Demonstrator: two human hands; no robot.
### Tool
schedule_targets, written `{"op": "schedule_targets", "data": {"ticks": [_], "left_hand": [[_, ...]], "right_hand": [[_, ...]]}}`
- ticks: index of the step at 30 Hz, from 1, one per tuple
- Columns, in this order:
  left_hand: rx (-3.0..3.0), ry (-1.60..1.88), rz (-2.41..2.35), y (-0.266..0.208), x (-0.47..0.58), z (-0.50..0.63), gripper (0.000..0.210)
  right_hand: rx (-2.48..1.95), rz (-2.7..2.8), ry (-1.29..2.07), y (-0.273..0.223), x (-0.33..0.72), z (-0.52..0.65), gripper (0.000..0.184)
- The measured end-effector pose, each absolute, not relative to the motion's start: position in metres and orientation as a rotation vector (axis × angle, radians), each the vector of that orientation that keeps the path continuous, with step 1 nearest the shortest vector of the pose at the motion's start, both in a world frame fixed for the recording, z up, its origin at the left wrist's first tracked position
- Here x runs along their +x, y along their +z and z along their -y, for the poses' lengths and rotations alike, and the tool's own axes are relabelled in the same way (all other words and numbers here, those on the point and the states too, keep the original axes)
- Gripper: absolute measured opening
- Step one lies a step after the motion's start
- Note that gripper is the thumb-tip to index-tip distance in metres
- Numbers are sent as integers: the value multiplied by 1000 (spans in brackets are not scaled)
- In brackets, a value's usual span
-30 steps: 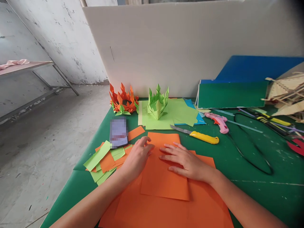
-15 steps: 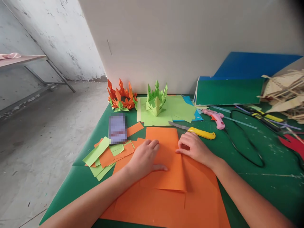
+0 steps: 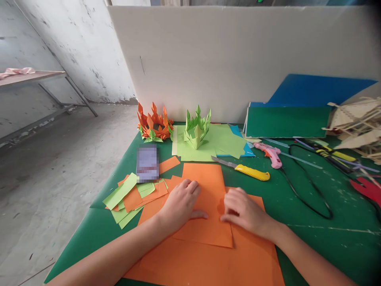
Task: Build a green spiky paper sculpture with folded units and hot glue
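Observation:
A folded sheet of orange paper [image 3: 204, 234] lies over a larger orange sheet [image 3: 253, 262] at the front of the table. Across the folded sheet's left part rests my left hand [image 3: 181, 200], its thumb stretched out and its fingers slightly bent, pressing down and grasping nothing. My right hand [image 3: 245, 210] is closed, with curled fingers and thumb at the right folded edge. Just beyond the paper lies a yellow-handled knife [image 3: 253, 172], its blade pointing left.
Left of the sheets are orange and green paper pieces [image 3: 120, 192] and a blurred phone-like object [image 3: 148, 163]. Behind stand an orange paper crown [image 3: 154, 123] and a green one [image 3: 197, 133]. A pink glue gun [image 3: 269, 155] with a black cord lies right.
My right hand has slid toward me along the folded edge. The fold's right side now lies flatter. My left hand stays on the paper, and the camera view has tilted up slightly.

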State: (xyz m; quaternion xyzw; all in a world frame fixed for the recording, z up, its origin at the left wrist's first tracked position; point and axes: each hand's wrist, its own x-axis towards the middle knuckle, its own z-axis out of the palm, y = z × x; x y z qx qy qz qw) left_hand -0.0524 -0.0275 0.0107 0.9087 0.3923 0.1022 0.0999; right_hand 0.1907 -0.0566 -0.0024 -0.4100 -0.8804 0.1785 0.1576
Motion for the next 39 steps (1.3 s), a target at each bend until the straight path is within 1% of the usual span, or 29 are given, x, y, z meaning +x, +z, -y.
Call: {"op": "schedule_targets", "data": {"ticks": [2,4,7,8,10,12,14,16,19,23,29,32,35,37,39], "left_hand": [[2699,283,-1195,10,-51,32,57],[2690,267,-1191,10,-49,37,52],[2714,246,-985,10,-49,45,29],[2740,253,-854,10,-50,47,30],[2783,271,-617,9,-51,52,40],[2813,285,-505,8,-52,55,47],[2831,304,-501,8,-51,56,47],[2827,321,-527,9,-50,58,42],[2799,271,-592,10,-47,61,38],[2763,219,-653,9,-44,68,40],[2664,385,-562,11,-54,60,34],[2580,440,-845,19,-74,37,30],[2465,487,-1120,30,-102,13,22],[2398,423,-1120,36,-118,2,19],[2379,349,-993,40,-129,-3,17]], "right_hand": [[-1327,2443,262,-5,198,31,38],[-1410,2353,94,-9,204,6,39],[-1448,2309,-107,-14,207,-18,36],[-1455,2302,-152,-15,206,-22,35],[-1470,2285,-216,-16,204,-27,36],[-1480,2272,-255,-16,202,-28,36],[-1482,2266,-276,-16,200,-28,37],[-1484,2265,-290,-18,200,-28,38],[-1494,2251,-310,-20,201,-28,38],[-1504,2242,-298,-23,200,-28,37],[-1522,2213,-246,-22,200,-28,40],[-1504,2188,-152,-12,198,-18,37],[-1303,2287,34,4,187,5,32],[-1048,2546,218,10,175,22,41],[-841,2760,385,10,161,36,46]]}}
